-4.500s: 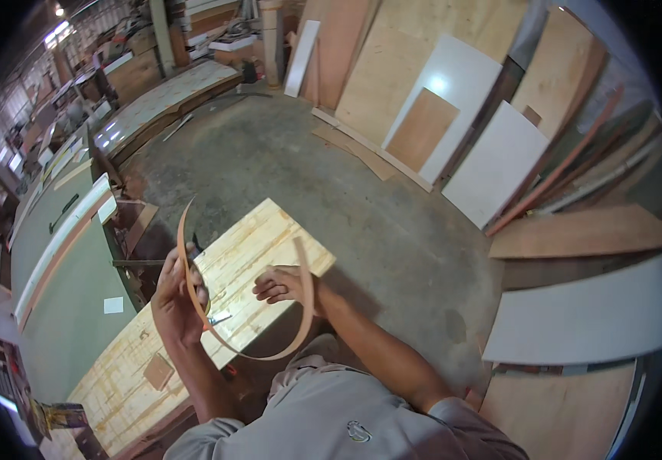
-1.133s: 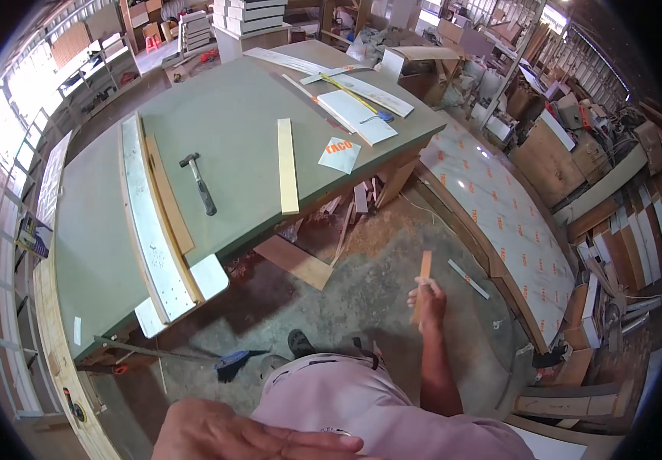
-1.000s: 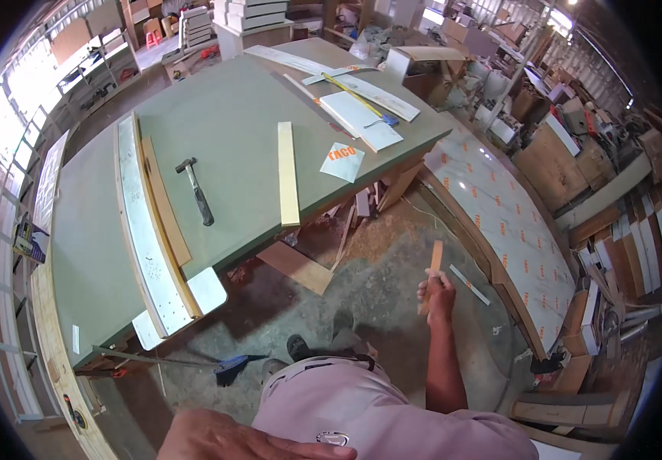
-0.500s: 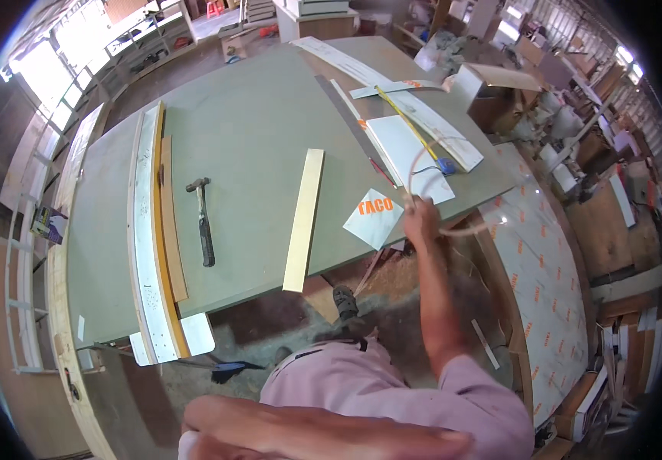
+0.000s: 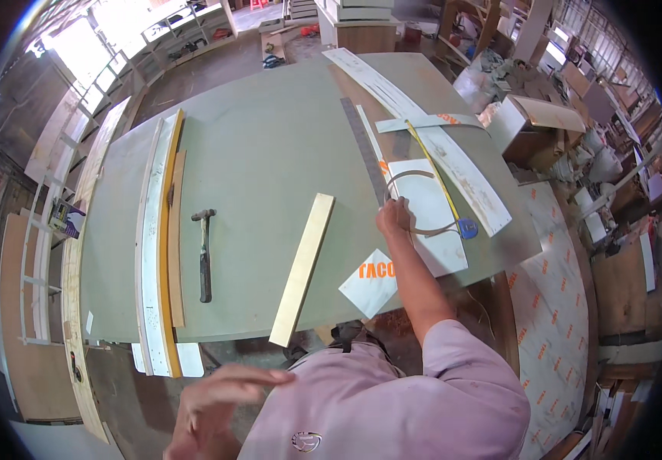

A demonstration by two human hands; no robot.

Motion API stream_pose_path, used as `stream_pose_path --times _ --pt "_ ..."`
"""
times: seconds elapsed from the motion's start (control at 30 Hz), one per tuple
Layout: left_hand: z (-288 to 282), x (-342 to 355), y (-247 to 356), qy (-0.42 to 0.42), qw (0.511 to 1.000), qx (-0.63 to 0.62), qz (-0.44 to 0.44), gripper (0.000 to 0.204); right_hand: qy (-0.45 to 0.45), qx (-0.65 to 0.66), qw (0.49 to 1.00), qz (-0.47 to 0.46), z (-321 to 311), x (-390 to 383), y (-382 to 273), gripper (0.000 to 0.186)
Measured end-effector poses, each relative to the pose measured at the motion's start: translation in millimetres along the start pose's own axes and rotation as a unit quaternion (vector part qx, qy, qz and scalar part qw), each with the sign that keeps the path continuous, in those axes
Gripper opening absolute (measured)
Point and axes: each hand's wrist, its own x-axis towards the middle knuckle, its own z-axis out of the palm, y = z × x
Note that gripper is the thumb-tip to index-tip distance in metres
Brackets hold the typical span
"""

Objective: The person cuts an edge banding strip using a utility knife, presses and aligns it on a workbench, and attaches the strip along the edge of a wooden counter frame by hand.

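Observation:
My right hand (image 5: 394, 215) is closed on a thin, curling brownish strip (image 5: 432, 232), its loop lying over a white panel (image 5: 442, 257) on the greenish worktable. Close by are a tape measure (image 5: 466, 228) with its yellow blade drawn out and a white square piece (image 5: 369, 285) with orange print. My left hand (image 5: 220, 402) is in front of my body, off the table, its fingers stretched out and nothing visible in them. A pale wooden slat (image 5: 302, 268) lies between my hands, partly past the near table edge. Left of it rests a hammer (image 5: 204, 257).
Long white and yellow-edged boards (image 5: 164, 253) lie along the table's left side. A long white strip (image 5: 430, 130) crosses the far right, under a shorter piece (image 5: 442, 121). Beside the table on the right stands a printed marble-look sheet (image 5: 549, 307). Clutter fills the right background.
My right hand has moved left and inward over the table, bringing the strip down onto the white panel. My left forearm has swung back leftward, and its hand now shows with fingers extended.

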Motion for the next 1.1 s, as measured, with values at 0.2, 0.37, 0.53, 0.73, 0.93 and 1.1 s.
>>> stream_pose_path --times 0.2,0.37,0.53,0.73,0.93,1.1 --pt "-35 -35 -36 0.222 0.972 0.070 -0.040 0.099 -0.048 -0.031 0.998 -0.019 -1 23 -10 0.029" --pt "-54 -40 -56 0.322 0.931 0.090 -0.145 0.064 -0.089 -0.035 0.993 -0.067 -9 45 -18 0.039" --pt "-68 -43 -70 0.309 0.921 0.147 -0.185 0.056 -0.032 -0.044 0.998 -0.038 -33 56 -28 0.030" --pt "-91 -67 -86 0.378 0.864 0.166 -0.287 0.050 0.048 0.084 0.995 -0.034 -84 38 -59 0.035" --pt "-139 -104 -94 0.386 0.851 0.198 -0.295 0.053 -0.028 0.349 0.931 -0.101 -108 -56 -140 0.029" --pt "-196 -134 -90 0.402 0.846 0.208 -0.282 0.056 -0.232 0.585 0.777 -0.010 -59 -195 -246 0.029"
